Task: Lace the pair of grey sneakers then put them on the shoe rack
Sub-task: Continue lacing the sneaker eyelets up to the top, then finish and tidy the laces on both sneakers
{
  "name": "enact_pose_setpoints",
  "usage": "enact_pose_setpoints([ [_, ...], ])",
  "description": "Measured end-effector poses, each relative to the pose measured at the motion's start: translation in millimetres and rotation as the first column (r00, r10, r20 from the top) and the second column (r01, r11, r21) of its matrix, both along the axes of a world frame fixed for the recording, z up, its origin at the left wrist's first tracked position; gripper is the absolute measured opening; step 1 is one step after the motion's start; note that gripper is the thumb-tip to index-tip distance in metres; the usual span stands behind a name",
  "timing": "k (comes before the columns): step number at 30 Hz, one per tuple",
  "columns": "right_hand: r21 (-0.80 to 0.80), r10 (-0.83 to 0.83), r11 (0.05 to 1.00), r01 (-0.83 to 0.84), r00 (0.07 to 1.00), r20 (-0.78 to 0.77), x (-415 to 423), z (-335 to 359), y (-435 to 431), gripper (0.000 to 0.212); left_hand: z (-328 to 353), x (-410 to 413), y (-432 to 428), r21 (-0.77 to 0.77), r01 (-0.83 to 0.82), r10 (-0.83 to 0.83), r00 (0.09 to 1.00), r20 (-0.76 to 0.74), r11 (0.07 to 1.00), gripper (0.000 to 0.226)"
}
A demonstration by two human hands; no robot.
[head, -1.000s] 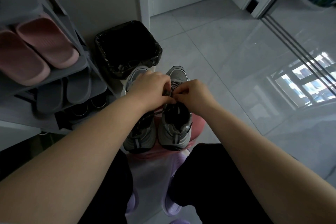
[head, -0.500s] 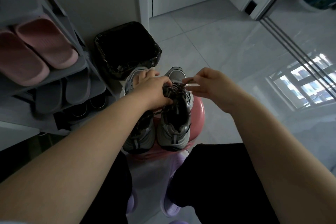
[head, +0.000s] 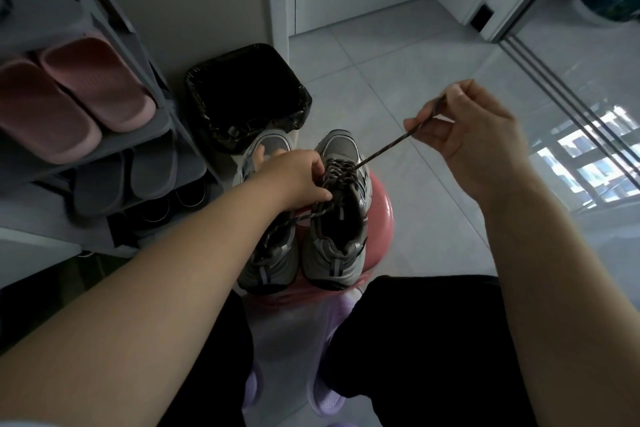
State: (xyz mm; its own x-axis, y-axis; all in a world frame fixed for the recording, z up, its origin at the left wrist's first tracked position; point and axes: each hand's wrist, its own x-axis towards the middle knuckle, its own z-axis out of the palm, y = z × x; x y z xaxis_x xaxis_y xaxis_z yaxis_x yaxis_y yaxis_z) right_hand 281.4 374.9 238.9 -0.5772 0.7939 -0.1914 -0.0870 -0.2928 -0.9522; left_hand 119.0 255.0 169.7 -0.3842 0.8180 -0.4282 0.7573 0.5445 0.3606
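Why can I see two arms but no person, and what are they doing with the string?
The camera sits on the person's head and looks down, so you see only their own arms and their dark trousers. There is just this one picture, taken from above. Two grey sneakers stand side by side on a pink stool. The left hand presses down on the laces of the right sneaker to steady it. The right hand pinches a dark shoelace and draws it tight, up and away from the shoe. The left sneaker waits beside it, partly hidden by the arm. On the left is a shoe rack holding pink slippers, with grey ones below. Behind the shoes is a bin with a black bag.
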Motion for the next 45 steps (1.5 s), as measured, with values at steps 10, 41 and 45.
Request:
enact_pose_setpoints([
  [10, 0.207, 0.305, 0.736, -0.645, 0.588, 0.749, -26.8, -53.4, -27.7, 0.007, 2.7, -6.0, -13.8, 0.003, 0.04, -0.04, 0.999, 0.017, 0.999, 0.034],
  [41, 0.724, 0.246, 0.46, -0.515, 0.857, 0.453, -265.5, 45.8, -150.0, 0.038, 128.7, -185.0, -182.5, 0.704, -0.514, 0.597, 0.786, 0.158, 0.491, 0.025],
  [45, 0.706, 0.18, 0.484, -0.517, 0.848, 0.498, -318.0, 54.1, -160.5, 0.058, 121.2, -194.9, -184.6, 0.672, -0.507, 0.603, 0.79, 0.111, 0.54, 0.03],
])
